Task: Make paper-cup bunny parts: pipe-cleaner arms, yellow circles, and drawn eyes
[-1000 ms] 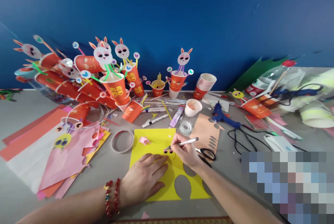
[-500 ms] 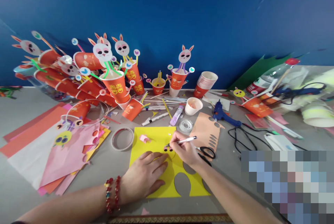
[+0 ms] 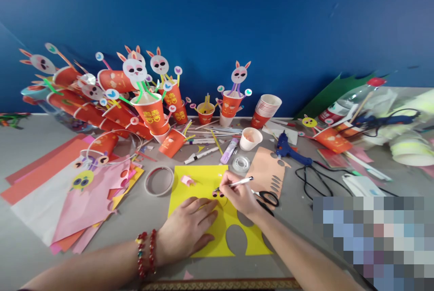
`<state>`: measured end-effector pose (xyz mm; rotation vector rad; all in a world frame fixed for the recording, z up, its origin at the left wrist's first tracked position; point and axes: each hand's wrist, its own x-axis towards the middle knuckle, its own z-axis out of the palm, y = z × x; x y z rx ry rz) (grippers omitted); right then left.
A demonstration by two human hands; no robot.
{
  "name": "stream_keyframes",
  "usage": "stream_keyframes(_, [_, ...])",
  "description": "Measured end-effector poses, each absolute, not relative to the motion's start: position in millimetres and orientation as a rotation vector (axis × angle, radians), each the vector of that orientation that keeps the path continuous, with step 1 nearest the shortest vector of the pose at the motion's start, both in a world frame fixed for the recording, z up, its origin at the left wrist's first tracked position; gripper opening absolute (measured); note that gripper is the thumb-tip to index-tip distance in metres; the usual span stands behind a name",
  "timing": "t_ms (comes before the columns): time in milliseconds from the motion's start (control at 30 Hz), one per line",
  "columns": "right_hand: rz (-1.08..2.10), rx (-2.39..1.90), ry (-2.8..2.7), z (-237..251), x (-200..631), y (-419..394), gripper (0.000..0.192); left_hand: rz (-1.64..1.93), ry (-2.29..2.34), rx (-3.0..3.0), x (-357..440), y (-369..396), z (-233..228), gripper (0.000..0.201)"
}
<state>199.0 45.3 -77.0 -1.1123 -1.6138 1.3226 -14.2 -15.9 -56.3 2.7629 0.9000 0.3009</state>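
The left hand (image 3: pixel 186 230) lies flat, palm down, fingers spread and closed on nothing, pressing the yellow paper sheet (image 3: pixel 203 182) onto the grey desk (image 3: pixel 30 146); a red bead bracelet (image 3: pixel 145 255) circles its wrist. Just to the right of it the right hand (image 3: pixel 239 196) has its grip pinched shut around a silver pen (image 3: pixel 237 183), the tip down on the sheet beside a small pink and dark mark (image 3: pixel 219 194), the barrel slanting up and to the right; the sheet lies under both hands, with oval holes cut out of its near right part. Right of the pen hand, black-handled scissors (image 3: pixel 269 199) rest partly on a tan cut-out sheet (image 3: pixel 267 171). Left of the flat hand lies a ring of tape (image 3: pixel 158 181), and further left a fan of pink, white and orange papers (image 3: pixel 68 196). Beyond the pen grip sit a clear tape roll (image 3: pixel 242 163), a purple glue stick (image 3: pixel 229 151), a white marker (image 3: pixel 200 155) and a white cup (image 3: pixel 251 138); a blue glue gun (image 3: pixel 288 150) lies to the right of these, its black cord running off right. Farther back, orange paper cups with rabbit faces (image 3: pixel 149 110) crowd the left, and a stack of cups (image 3: pixel 266 110) stands near the blue wall (image 3: pixel 237 20); the near right corner is blurred out.
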Motion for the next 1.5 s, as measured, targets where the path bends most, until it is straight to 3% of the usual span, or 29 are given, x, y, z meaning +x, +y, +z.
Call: stream_keyframes(1500, [1.193,-1.112,-1.569,-70.8,195.5,44.6,0.019,0.263,0.906,2.768,-14.6,-15.6,-55.2,0.043])
